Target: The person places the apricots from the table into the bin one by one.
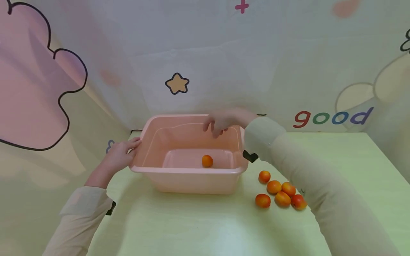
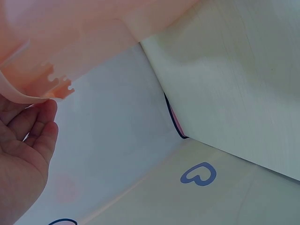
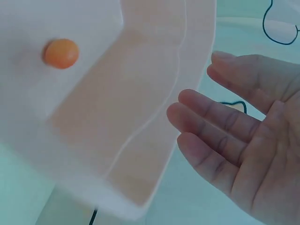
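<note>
A pink plastic basin (image 1: pixel 192 180) stands on the pale green table, with one small round orange fruit (image 1: pixel 207 161) on its floor. My left hand (image 1: pixel 120 156) holds the basin's left rim; in the left wrist view its fingers (image 2: pixel 47 112) are bent up under the rim's edge. Above the back right part of the basin hovers my right hand (image 1: pixel 222 121). The right wrist view shows its fingers (image 3: pixel 201 152) spread and slightly bent, with nothing in them. To the right of the basin lie several orange-red fruits (image 1: pixel 274 187), partly below my right sleeve.
A printed cloth backdrop (image 1: pixel 224 78) with a star and the word "good" hangs behind the table. The table (image 1: pixel 198 227) extends in front of the basin and to its right. Dark straps show near both cuffs.
</note>
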Available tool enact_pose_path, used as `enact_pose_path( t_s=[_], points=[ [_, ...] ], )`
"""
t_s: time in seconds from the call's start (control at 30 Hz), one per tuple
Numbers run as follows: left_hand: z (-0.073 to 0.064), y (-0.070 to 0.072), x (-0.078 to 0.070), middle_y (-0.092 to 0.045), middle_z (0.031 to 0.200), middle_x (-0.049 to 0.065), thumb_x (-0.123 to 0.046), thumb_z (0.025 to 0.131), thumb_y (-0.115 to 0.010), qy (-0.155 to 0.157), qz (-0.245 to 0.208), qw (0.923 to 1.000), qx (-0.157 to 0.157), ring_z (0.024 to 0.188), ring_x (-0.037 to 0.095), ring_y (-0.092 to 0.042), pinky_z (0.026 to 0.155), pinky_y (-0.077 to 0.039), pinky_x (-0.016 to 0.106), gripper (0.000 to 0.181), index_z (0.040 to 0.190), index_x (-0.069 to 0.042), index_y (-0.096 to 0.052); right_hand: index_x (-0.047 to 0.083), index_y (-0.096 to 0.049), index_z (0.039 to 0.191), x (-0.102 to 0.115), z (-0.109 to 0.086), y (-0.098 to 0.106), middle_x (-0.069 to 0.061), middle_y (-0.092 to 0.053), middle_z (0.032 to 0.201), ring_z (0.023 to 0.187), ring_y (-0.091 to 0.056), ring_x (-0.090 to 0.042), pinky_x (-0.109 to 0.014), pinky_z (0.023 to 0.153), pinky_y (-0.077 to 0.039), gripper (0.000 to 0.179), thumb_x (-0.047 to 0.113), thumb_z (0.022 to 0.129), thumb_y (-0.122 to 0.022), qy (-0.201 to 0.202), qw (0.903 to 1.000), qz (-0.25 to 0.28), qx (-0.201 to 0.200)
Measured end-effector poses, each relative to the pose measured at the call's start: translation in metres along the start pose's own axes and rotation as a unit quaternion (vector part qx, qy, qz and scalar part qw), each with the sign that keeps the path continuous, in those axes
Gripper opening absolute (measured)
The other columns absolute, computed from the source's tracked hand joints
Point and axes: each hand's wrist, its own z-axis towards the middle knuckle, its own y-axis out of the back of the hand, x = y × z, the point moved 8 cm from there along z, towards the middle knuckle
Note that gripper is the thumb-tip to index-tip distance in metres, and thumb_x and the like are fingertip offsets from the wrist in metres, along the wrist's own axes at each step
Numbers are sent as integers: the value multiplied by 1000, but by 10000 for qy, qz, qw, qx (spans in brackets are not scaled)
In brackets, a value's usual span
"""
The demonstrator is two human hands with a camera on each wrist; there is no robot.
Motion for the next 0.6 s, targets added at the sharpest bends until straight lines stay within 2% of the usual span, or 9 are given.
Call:
enact_pose_path(
  t_s=[0.13, 0.27, 0.43, 0.6],
  points=[
    [0, 0, -1, -37, 138, 19, -9, 90, -45, 5, 11, 10000, 6, 105, 37, -47, 54, -32, 27, 43, 131, 2, -41, 21, -55, 121, -15, -13, 6, -5, -55, 115, 93, -55, -22, -31, 79, -48, 41, 16, 81, -62, 192, 9996, -185, -109],
    [1, -1, 0, -38, 138, 19, -9, 89, -45, -8, 13, 10000, -6, 103, 37, -48, 54, -32, 27, 43, 131, 2, -41, 15, -53, 122, -33, -26, 11, -9, -54, 117, 103, -52, -25, -38, 87, -45, 41, 15, 82, -59, 393, 9987, -66, -305],
    [1, -1, 1, -38, 138, 19, -9, 89, -45, -23, 45, 10000, -24, 101, 37, -49, 53, -32, 27, 42, 130, 2, -42, 7, -52, 121, -55, -42, 16, -13, -54, 115, 104, -49, -27, -42, 90, -43, 39, 14, 82, -57, 572, 9967, 136, -555],
    [1, -1, 0, -38, 138, 19, -9, 89, -45, -25, 49, 10000, -23, 103, 38, -48, 53, -32, 27, 42, 130, 2, -42, 8, -52, 122, -79, -60, 16, -14, -54, 116, 104, -50, -27, -45, 88, -43, 41, 16, 82, -57, 473, 9959, 418, -649]
  ],
)
